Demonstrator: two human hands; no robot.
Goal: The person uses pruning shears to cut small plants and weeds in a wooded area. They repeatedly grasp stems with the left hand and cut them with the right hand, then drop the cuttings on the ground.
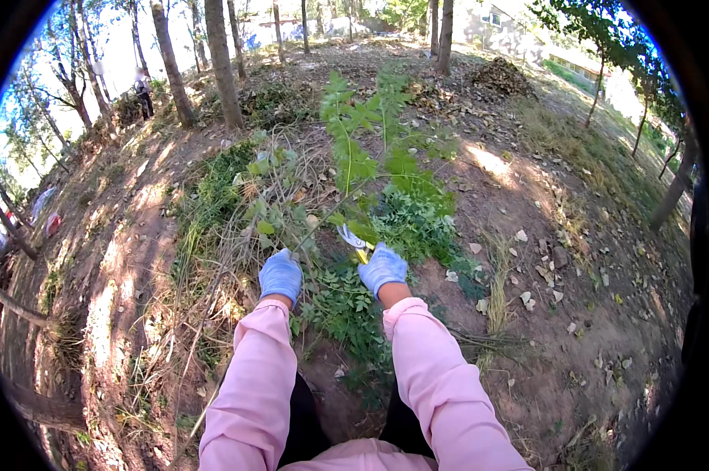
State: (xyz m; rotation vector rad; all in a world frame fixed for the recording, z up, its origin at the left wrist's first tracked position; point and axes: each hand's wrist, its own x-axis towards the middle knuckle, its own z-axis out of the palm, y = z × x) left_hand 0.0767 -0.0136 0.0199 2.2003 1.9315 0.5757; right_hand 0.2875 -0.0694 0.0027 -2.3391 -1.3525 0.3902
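Gloved in blue, my left hand [281, 275] grips the lower end of a long leafy branch [329, 215]. The branch slants away up and to the right, and its green compound leaves [352, 147] spread out in front of me. My right hand [384, 268], gloved the same way, is closed around pruning shears [354, 239] with yellow handles. The shears' metal blades point up and left, close below the leaves; whether they touch the stem I cannot tell. Cut-looking green foliage [345, 303] lies on the ground beneath and between my hands.
A heap of dry twigs and stems [231, 241] lies to the left. More leafy greenery [416, 221] is beyond my right hand. Tree trunks [222, 65] stand ahead, with a brown leaf pile [501, 76] at the far right. Another person [143, 97] stands far off, upper left.
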